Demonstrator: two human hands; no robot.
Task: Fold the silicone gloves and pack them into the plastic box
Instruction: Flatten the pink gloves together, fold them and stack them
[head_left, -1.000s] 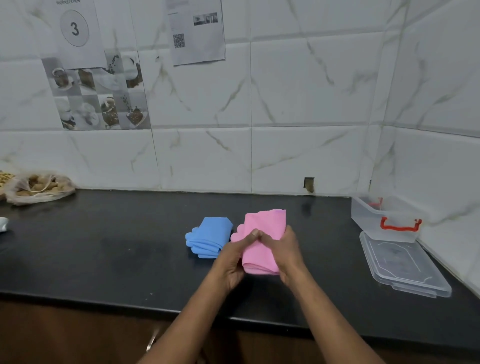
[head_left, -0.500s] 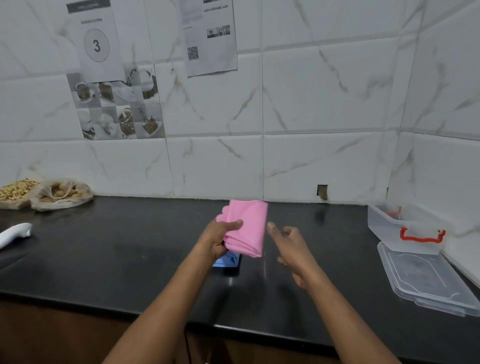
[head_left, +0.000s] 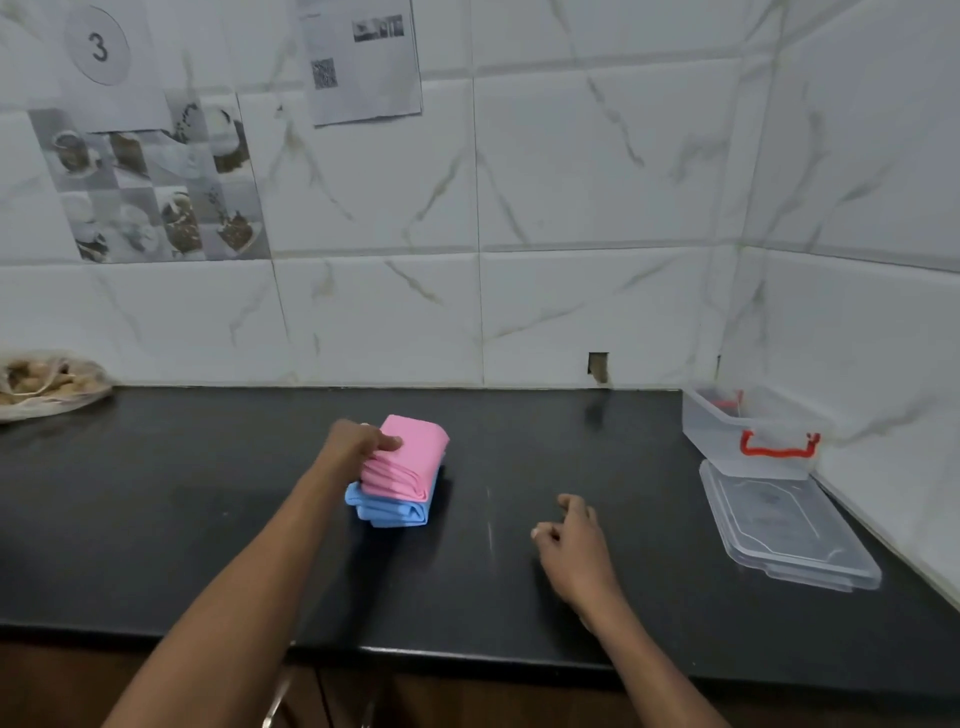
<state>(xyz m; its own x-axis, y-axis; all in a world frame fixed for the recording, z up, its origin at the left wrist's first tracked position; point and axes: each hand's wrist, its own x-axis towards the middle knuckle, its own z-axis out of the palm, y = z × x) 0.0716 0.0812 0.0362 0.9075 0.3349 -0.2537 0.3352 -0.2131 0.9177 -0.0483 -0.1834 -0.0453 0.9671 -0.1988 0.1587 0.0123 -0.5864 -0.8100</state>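
The folded pink silicone gloves (head_left: 410, 462) lie stacked on top of the folded blue gloves (head_left: 389, 511) in the middle of the black counter. My left hand (head_left: 356, 447) grips the pink stack at its left side, thumb on top. To the right of the stack my right hand (head_left: 574, 545) hovers low over the counter, fingers loosely curled and holding nothing. The clear plastic box (head_left: 748, 431) with a red handle stands open in the far right corner. Its clear lid (head_left: 784, 525) lies flat in front of it.
The black counter (head_left: 156, 519) runs to white tiled walls at the back and right. A plastic bag of nuts (head_left: 47, 387) sits at the far left by the wall. The counter's front edge lies below my forearms.
My left hand carried the pink gloves leftwards and set them on the blue ones. My right hand let go of the pink gloves and dropped to the right.
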